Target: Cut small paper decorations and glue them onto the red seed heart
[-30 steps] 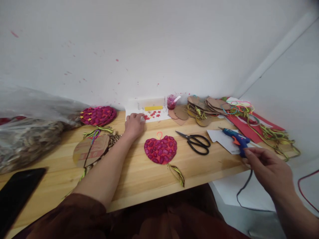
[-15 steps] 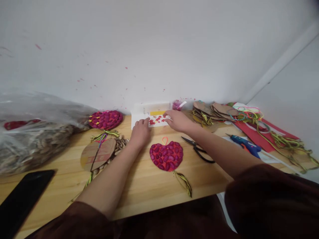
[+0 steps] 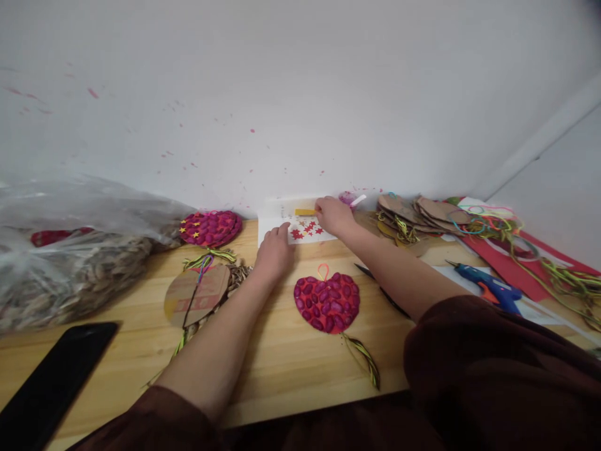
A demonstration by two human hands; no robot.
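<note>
My left hand [image 3: 273,252] rests palm down on the near left corner of a white sheet [image 3: 300,229] that carries red star stickers and a yellow strip [image 3: 305,212] at the wall; its fingers lie flat. My right hand [image 3: 332,215] reaches over the sheet's far part, fingertips pinched beside the yellow strip; what they grip is too small to make out. A red heart covered in seeds [image 3: 327,301], with an orange loop and a braided tail, lies on the wooden table [image 3: 282,369] just in front of both hands.
A blue glue gun [image 3: 488,287] lies at the right, beside cardboard cut-outs and coloured cords [image 3: 436,216]. Black scissors [image 3: 380,289] lie partly under my right arm. At the left: a round seed disc [image 3: 210,227], a cardboard disc [image 3: 196,293], a plastic bag [image 3: 70,250], a black phone [image 3: 51,388].
My right hand left the glue gun's side, swung left across the scissors to the sticker sheet, then moved up to the yellow strip. My left hand stayed on the sheet's corner.
</note>
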